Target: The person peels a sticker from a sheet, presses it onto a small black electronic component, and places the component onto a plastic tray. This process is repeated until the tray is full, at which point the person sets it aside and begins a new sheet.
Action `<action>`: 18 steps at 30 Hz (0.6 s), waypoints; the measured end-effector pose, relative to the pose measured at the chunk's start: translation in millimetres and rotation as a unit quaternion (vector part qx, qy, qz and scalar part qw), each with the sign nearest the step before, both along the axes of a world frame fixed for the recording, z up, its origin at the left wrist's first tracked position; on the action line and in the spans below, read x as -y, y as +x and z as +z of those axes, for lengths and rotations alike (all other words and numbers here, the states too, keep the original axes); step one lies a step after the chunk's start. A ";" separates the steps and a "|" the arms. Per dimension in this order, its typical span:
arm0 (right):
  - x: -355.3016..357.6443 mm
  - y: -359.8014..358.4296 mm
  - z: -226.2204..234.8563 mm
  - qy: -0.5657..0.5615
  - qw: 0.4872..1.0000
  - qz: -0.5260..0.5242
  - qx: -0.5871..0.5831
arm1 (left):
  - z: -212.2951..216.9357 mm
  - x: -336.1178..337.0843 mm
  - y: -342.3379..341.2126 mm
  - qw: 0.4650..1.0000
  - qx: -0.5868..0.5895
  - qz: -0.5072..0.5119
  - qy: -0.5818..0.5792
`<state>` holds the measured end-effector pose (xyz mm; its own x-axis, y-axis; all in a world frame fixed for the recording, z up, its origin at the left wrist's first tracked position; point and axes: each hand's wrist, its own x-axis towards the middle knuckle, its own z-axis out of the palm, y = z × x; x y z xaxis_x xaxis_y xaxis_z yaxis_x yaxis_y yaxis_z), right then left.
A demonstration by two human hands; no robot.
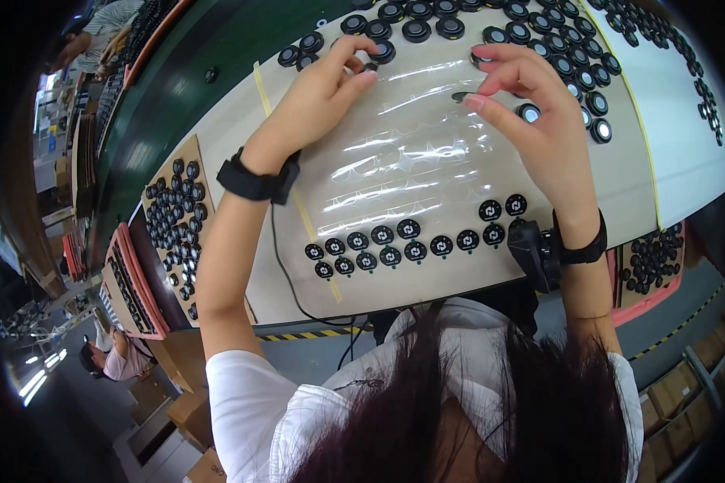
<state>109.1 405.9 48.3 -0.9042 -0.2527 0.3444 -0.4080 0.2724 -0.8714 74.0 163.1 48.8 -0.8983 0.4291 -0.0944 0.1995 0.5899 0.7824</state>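
Note:
My left hand (324, 92) is curled at the far side of the table, thumb and fingers bent around the edge of a black round part (383, 52). The grip itself is partly covered by my fingers. Opposite it, my right hand (532, 97) pinches a small thin dark disc (460, 97) at the thumb tip, its other fingers bent above. Between and below the hands lies a clear plastic sheet (411, 153) with rows of faint round outlines. Along its near side are rows of black round labels (391, 256) with white marks.
Many black round parts (556, 44) crowd the table's far right, some with pale round centres. A board of similar parts (177, 201) stands at the left. A cable (286, 278) runs from my left wrist strap (258, 177). Other people work at the far left.

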 end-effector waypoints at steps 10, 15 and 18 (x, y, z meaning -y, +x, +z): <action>8.3 2.2 33.2 -0.295 0.895 0.197 0.272 | 62.5 -36.3 61.5 0.911 0.212 0.018 0.354; 17.8 5.7 45.8 -0.335 0.838 0.223 0.368 | 71.4 -49.1 75.1 0.950 0.059 0.065 0.300; 22.3 6.1 51.5 -0.329 0.833 0.215 0.390 | 71.0 -51.1 79.8 0.963 -0.016 0.074 0.257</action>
